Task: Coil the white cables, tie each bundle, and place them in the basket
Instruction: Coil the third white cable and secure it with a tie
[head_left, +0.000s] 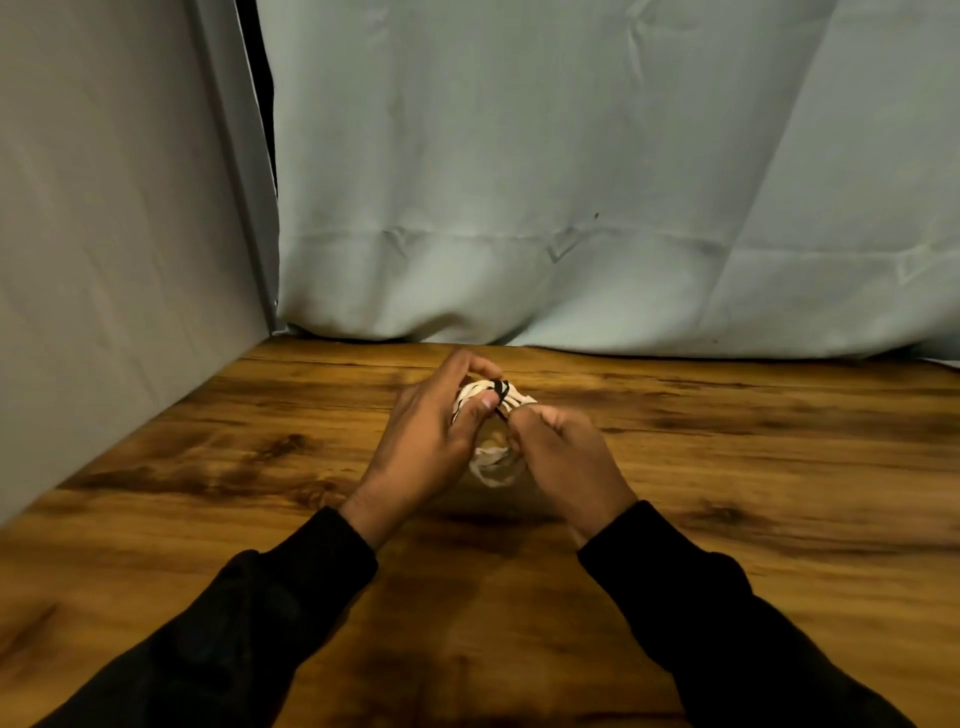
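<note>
A coiled white cable bundle (493, 467) is held between both hands above the wooden table (727, 467). My left hand (431, 441) grips the top left of the coil, thumb pressed on its strands. A black tie (501, 388) wraps over the coil's top. My right hand (566, 457) pinches the tie's end close to the coil. Both sleeves are black. No basket is in view.
A grey panel (104, 260) walls the table's left side. A pale cloth backdrop (571, 182) hangs along the far edge. Bare wood surrounds the hands on all sides.
</note>
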